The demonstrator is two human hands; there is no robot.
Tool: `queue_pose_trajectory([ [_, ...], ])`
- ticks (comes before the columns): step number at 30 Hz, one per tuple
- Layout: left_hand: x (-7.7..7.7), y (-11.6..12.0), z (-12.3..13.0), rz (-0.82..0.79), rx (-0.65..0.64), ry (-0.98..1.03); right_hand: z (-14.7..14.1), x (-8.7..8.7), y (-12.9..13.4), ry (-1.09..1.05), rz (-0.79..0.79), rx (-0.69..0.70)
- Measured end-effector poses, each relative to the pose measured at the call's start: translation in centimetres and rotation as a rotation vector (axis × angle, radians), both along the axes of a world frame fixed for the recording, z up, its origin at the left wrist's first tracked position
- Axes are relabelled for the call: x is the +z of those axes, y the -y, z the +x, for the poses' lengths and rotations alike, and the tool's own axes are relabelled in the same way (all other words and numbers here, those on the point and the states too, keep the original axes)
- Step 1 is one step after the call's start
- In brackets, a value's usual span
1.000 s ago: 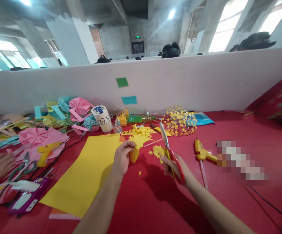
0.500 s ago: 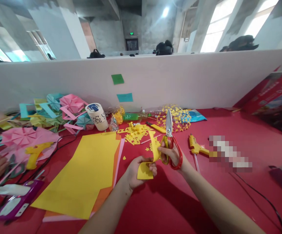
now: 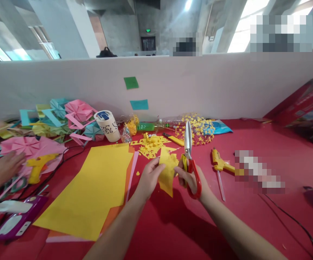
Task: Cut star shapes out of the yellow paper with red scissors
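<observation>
My left hand (image 3: 148,177) pinches a small strip of yellow paper (image 3: 167,175) between thumb and fingers, above the red table. Right beside it, my right hand (image 3: 190,177) grips scissors (image 3: 188,139) with red and yellow handles, their blades pointing up and away from me, apart from the paper. The right fingertips are close to the strip's right edge. Behind the strip lies a pile of yellow star cut-outs and scraps (image 3: 151,144). Large yellow sheets (image 3: 91,191) lie to the left, over orange and pink ones.
A yellow glue gun (image 3: 220,161) lies at right and another glue gun (image 3: 38,168) at left, near a purple power strip (image 3: 21,218). Farther back are a white cup (image 3: 108,126), a green bottle (image 3: 147,126) and a yellow cutter (image 3: 175,139). Another person's hand (image 3: 3,171) reaches in at left.
The yellow strip, curled and folded before, now hangs flatter in my left hand. My right fingers have come off it, still holding the scissors. The other person's hand at left has moved up.
</observation>
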State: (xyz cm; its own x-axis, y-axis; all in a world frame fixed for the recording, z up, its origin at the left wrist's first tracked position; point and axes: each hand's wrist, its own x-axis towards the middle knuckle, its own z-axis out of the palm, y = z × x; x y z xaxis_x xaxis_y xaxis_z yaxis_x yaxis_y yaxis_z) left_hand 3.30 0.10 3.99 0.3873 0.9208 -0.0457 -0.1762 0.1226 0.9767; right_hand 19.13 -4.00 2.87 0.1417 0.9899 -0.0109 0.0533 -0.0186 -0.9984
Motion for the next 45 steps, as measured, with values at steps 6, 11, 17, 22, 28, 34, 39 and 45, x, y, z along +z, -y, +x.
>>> queue_pose_trajectory([
  [6,0.5,-1.5,-1.8,0.034,0.105,-0.059,1.8,0.5,0.4,0.04,-0.056,0.152],
  [11,0.2,-2.1,-3.0,0.005,0.167,0.051,2.3,0.4,1.2,0.099,-0.089,0.338],
  [17,-0.8,-2.2,-3.7,-0.031,0.264,0.183,1.2,-0.5,1.5,0.147,-0.156,0.417],
  [22,-1.4,-1.3,-2.1,-0.189,0.132,0.32,-0.3,-1.4,1.1,0.124,-0.175,0.243],
  [28,-1.4,0.1,-0.4,-0.415,0.003,0.498,-1.4,-1.4,0.6,0.042,-0.098,0.063],
  [34,-1.3,-0.2,-0.7,-0.589,0.055,0.582,-0.7,-0.9,0.3,-0.041,-0.01,-0.062],
  [39,-1.5,-0.1,-0.6,-0.594,0.04,0.587,-0.5,-1.4,0.3,-0.076,-0.016,0.003],
  [45,-1.5,0.5,-0.2,-0.572,-0.034,0.541,-0.2,-1.0,0.3,-0.053,0.02,-0.05],
])
